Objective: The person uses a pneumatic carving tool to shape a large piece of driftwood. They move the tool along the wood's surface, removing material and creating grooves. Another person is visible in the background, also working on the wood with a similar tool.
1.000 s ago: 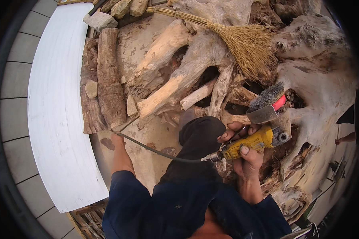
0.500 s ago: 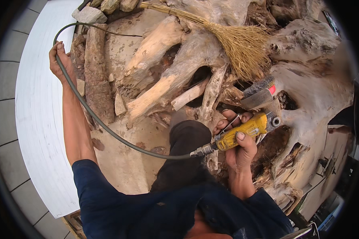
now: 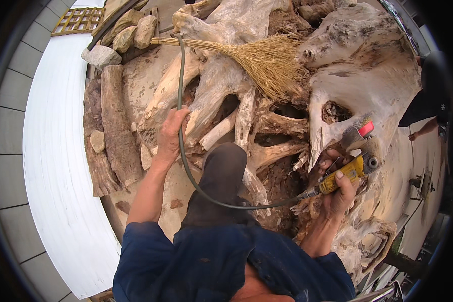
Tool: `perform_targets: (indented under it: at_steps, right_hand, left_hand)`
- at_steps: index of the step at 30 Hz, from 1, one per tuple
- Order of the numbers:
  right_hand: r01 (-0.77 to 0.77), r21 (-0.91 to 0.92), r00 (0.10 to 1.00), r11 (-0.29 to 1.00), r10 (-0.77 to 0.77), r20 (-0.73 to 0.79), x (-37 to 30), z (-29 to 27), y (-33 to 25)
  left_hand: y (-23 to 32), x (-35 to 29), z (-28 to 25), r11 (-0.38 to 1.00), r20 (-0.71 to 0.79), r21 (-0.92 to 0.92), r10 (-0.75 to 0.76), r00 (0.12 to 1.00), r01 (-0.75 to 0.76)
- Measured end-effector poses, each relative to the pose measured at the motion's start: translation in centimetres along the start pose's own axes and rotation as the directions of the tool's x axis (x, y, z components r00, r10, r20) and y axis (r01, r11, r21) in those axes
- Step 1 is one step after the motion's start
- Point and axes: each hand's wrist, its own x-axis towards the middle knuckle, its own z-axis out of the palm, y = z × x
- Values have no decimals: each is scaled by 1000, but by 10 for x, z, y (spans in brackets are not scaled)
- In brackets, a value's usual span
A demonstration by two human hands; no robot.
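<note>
In my right hand (image 3: 340, 194) is a yellow air grinder (image 3: 341, 174), my fingers and thumb wrapped round its body. A metal guard and a grey bristly wheel (image 3: 356, 132) with a red patch stand at its far side. From the silver fitting (image 3: 309, 193) at its rear a dark green hose (image 3: 221, 204) sags across my raised knee. It then climbs to my left hand (image 3: 172, 135), whose fingers are closed round it, and goes on toward the broom handle. Beneath both hands lies a big pale driftwood root (image 3: 216, 80) with several holes and branching limbs.
A straw broom (image 3: 267, 60) lies across the root. At the left are bark-covered logs (image 3: 117, 126), several stones (image 3: 125, 39), a long white board (image 3: 55, 166) and a yellow grate (image 3: 78, 21). Another person in dark clothes (image 3: 428, 90) stands at the far right.
My left hand has moved right and down, bringing the hose in from the white board. My right hand and the grinder have shifted right and slightly down. The whole view has shifted too.
</note>
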Motion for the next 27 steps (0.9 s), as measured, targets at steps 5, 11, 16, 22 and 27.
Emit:
perform_targets:
  at_steps: [5, 11, 16, 22, 27]
  right_hand:
    - [113, -85, 990, 990, -119, -78, -34, -32, -35]
    - [183, -111, 976, 977, -194, -94, -51, -62, -46]
    - [197, -56, 971, 979, -202, -128, -53, -72, -44]
    - [145, -11, 965, 989, -144, -220, -44, -57, -18]
    - [50, 45, 942, 998, -32, -334, -37, -33, 17]
  left_hand:
    - [6, -5, 6, 996, 146, 81, -37, 989, 25]
    - [-10, 38, 9, 954, 448, 300, -159, 879, 20]
    - [-26, 64, 18, 933, 136, 357, -91, 987, 37]
    - [-64, 121, 30, 914, 159, 395, 31, 987, -92]
    - [-128, 181, 90, 880, 302, 393, 151, 941, -268]
